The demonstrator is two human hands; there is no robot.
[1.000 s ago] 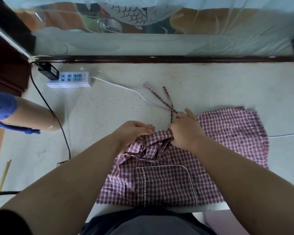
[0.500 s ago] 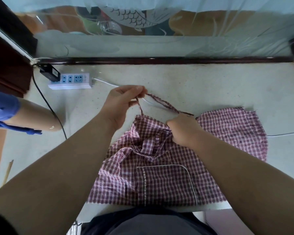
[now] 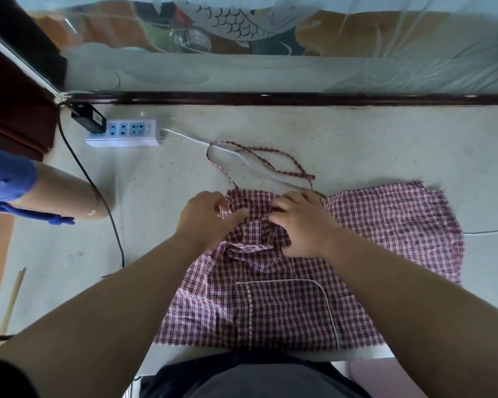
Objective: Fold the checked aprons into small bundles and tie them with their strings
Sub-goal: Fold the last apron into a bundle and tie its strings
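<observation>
A red-and-white checked apron (image 3: 285,305) lies spread on the pale stone counter (image 3: 357,145), pocket side up, its lower edge at the counter's front. Its neck string (image 3: 259,159) lies in a loop on the counter just beyond the bib. My left hand (image 3: 204,216) pinches the bib's top left corner. My right hand (image 3: 299,222) grips the bunched cloth at the bib's top right, fingers curled into the fabric. The apron's right part (image 3: 400,222) lies flat beside my right wrist.
A white power strip (image 3: 124,135) with a black plug (image 3: 88,119) sits at the back left, a black cord (image 3: 98,193) and a white cord (image 3: 190,137) running from it. Another person's arm in a blue sleeve (image 3: 41,193) rests at the left. A glass panel (image 3: 270,73) stands behind.
My left hand let the neck string drop; it now lies looped on the counter. That hand came back down to the bib's left corner. My right hand stayed on the bunched cloth.
</observation>
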